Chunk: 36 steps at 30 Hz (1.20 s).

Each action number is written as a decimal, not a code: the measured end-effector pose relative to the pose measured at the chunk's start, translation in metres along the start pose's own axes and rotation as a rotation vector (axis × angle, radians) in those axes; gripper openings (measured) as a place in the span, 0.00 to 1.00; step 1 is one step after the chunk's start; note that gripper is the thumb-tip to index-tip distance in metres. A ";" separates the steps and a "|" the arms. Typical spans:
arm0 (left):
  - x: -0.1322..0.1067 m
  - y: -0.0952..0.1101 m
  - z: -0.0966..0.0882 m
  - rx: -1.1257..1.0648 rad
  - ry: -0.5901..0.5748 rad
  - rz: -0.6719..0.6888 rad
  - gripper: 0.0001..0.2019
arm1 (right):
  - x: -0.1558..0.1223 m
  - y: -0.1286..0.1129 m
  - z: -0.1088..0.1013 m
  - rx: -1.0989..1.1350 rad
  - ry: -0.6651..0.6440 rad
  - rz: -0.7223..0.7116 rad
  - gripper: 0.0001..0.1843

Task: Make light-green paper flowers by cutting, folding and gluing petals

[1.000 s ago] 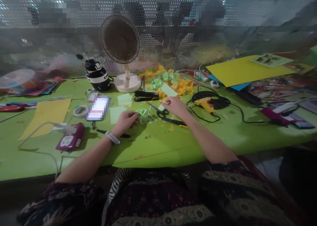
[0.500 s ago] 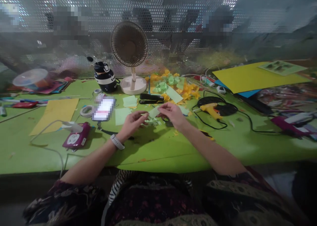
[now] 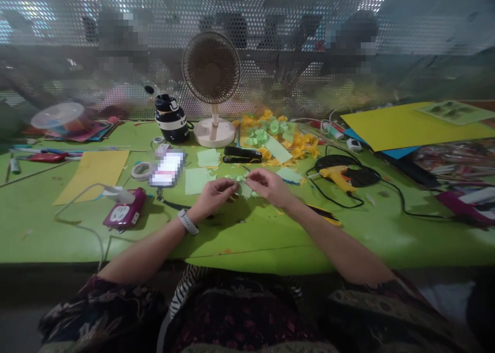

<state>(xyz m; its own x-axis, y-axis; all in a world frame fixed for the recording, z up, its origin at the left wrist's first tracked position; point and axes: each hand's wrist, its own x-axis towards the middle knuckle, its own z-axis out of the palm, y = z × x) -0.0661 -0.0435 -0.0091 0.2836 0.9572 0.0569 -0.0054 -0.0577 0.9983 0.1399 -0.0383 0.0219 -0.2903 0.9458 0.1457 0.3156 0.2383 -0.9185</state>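
Note:
Between my two hands is a small piece of light green paper (image 3: 245,189), partly covered by the fingers. My left hand (image 3: 215,197) pinches at its left side, a white band on the wrist. The fingers of my right hand (image 3: 269,187) are closed on the paper's right side. Pale green scraps lie just behind the fingertips. A black stapler (image 3: 243,155) rests beyond the hands. Green paper sheets (image 3: 196,181) are on the table left of them, with a smaller stack (image 3: 209,158) farther back.
Behind the stapler are yellow and green paper flowers (image 3: 270,131). A white fan (image 3: 214,132) and dark bottle (image 3: 170,121) stand at the back. At right lies a yellow glue gun (image 3: 336,175) with its cord; a yellow cutter (image 3: 327,216) is beside my right forearm. A purple power strip (image 3: 126,211) sits left.
My hands have come closer together and slightly lower, and the green paper between them has turned and is more covered by the fingers. The view has shifted a little left.

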 end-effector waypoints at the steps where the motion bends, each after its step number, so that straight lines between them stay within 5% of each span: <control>1: 0.000 0.000 0.000 -0.006 -0.003 0.004 0.21 | -0.001 -0.002 0.000 -0.010 -0.061 0.015 0.12; 6: 0.002 0.001 -0.001 -0.056 0.044 -0.002 0.21 | -0.002 -0.006 0.000 0.064 -0.248 0.130 0.11; 16: -0.001 0.004 0.001 -0.186 0.059 -0.113 0.20 | 0.003 0.005 0.003 0.224 -0.202 0.148 0.14; 19: 0.001 0.006 -0.001 -0.210 0.095 -0.136 0.22 | 0.006 0.004 -0.010 0.012 -0.121 0.134 0.09; 22: 0.003 0.005 -0.002 -0.224 0.117 -0.157 0.22 | 0.011 0.006 -0.027 -0.541 0.049 0.120 0.08; 25: 0.004 0.003 -0.003 -0.236 0.112 -0.153 0.22 | 0.016 0.012 -0.035 -0.931 0.000 0.194 0.10; 36: 0.005 -0.002 -0.004 -0.309 0.090 -0.191 0.21 | 0.020 0.010 -0.037 -1.116 -0.165 0.355 0.12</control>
<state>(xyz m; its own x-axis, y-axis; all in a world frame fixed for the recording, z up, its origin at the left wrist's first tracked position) -0.0688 -0.0373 -0.0109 0.2221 0.9644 -0.1433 -0.2540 0.1991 0.9465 0.1706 -0.0092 0.0289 -0.1145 0.9774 -0.1775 0.9927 0.1060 -0.0568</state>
